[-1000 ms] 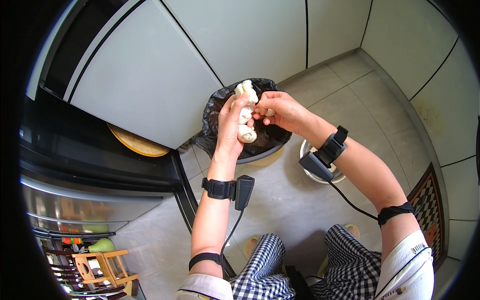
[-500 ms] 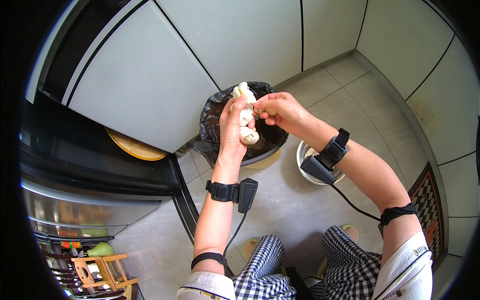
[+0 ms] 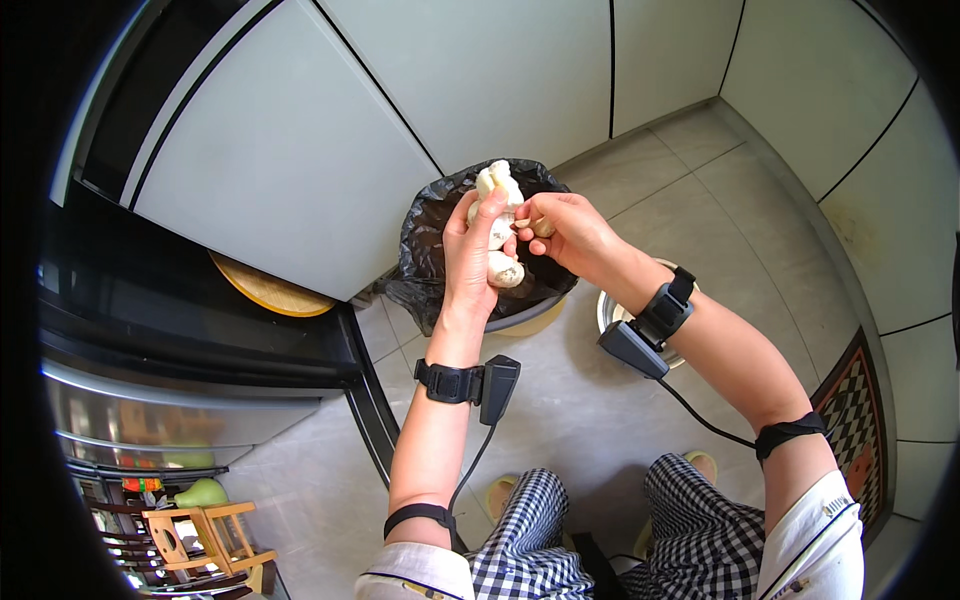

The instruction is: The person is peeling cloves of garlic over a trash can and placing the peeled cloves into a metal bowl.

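Over the bin, my left hand is wrapped around several whitish garlic bulbs, stacked one above another. The topmost garlic bulb shows separate pale cloves. Close beside them, my right hand is closed in a pinch. Small garlic cloves show between its fingers and against its palm. Its fingertips are next to the middle bulb; whether they touch it is hard to tell. Below both hands, a black plastic bag lines the bin, with its inside in shadow.
A metal bowl stands on the tiled floor, partly behind my right wrist. White cabinet doors rise behind the bin. A round wooden board lies at the left, above a small wooden chair. A patterned mat is at the right.
Both hands have shifted slightly to the right with the garlic. My right fingers have turned a little, and the cloves in them show more plainly.
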Demonstrator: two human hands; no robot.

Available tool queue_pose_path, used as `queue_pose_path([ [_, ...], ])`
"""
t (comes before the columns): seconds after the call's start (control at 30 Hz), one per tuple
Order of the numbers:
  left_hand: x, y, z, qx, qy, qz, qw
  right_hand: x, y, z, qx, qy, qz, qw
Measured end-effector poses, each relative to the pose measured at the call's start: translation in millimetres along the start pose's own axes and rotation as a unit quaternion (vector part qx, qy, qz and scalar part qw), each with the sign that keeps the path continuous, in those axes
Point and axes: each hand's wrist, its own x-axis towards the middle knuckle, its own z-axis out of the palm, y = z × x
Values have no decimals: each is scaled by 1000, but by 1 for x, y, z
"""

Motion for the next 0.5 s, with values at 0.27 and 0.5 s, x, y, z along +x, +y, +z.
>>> queue_pose_path([
  [0.27, 0, 4, 3, -22, 28, -6, 999, -6, -1, 9, 64, 10, -16, 998],
  [0.5, 2, 5, 3, -58, 14, -20, 998, -5, -9, 9, 117, 14, 10, 993],
])
